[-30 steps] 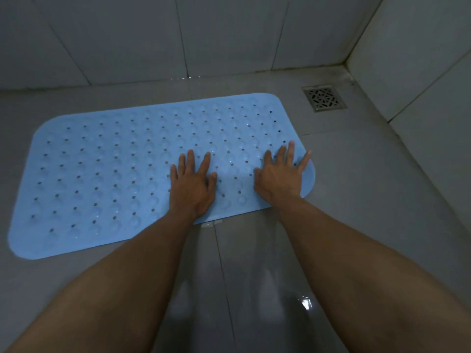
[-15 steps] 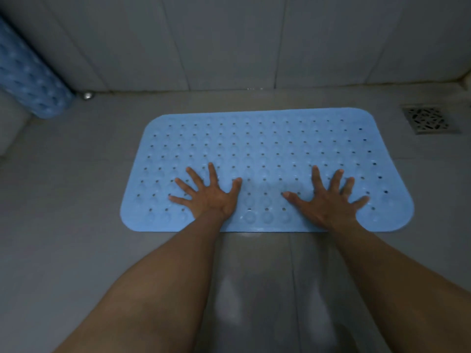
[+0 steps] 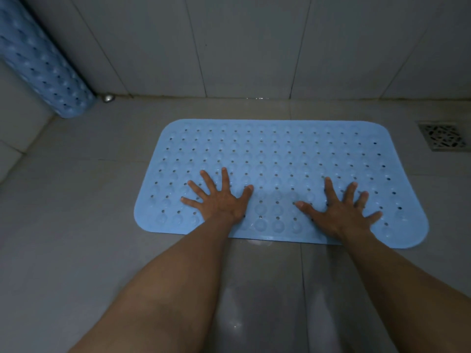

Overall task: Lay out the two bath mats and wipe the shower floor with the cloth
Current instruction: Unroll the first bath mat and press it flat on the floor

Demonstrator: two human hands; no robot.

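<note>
Meanwhile both hands lay open, pressing the flat bath mat (image 3: 280, 159); the rolled second mat (image 3: 43, 64) leaned up-left, nearer the left hand (image 3: 219, 200) than the right hand (image 3: 339, 212).

The rolled mat (image 3: 43, 64) at the upper left runs out past the top and left edges, so its full length is unseen. The floor drain (image 3: 442, 135) is clipped by the right edge. Both hands (image 3: 220, 197) (image 3: 339, 208) cover patches of the flat mat (image 3: 280, 159). The small shiny knob (image 3: 108, 98) by the wall is too small to identify.
</note>
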